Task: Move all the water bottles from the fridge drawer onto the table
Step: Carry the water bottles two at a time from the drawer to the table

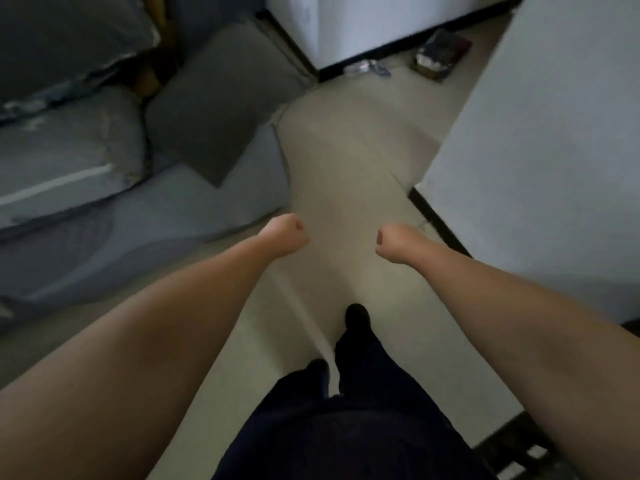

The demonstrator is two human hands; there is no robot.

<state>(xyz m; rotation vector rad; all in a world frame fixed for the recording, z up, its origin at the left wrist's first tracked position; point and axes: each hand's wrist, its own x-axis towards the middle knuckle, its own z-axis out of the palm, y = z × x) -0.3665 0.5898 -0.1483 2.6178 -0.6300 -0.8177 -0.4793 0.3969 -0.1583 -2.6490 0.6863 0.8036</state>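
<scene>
While I walk: both arms reach out ahead of me over the floor (346, 174), with neither fridge nor worktop in view.
Left hand: my left hand (284, 237) is curled into a fist and holds nothing.
Right hand: my right hand (398, 242) is curled the same way, also with nothing in it.
Water bottles: none show here; I judge they wait in the fridge drawer, somewhere out of sight.
Risk, footing: my dark shoe (357, 315) steps along a narrow lane between the sofa (104, 209) and the wall (540, 140); drifting sideways could catch a foot on the sofa's edge.
Risk, clutter: a flattened box (441, 55) and some small litter (367, 68) lie near the far wall's base, and could trip me if my path goes that way.
Risk, light: the room is dim and the view blurred, so small things on the floor may go unnoticed.
Floor: pale, smooth, hard-looking, with faint joint lines.
Sofa: grey cloth, soft and creased, with square cushions.
Wall: flat, white, with a dark skirting strip along the bottom.
Trousers: dark, matte cloth.
</scene>
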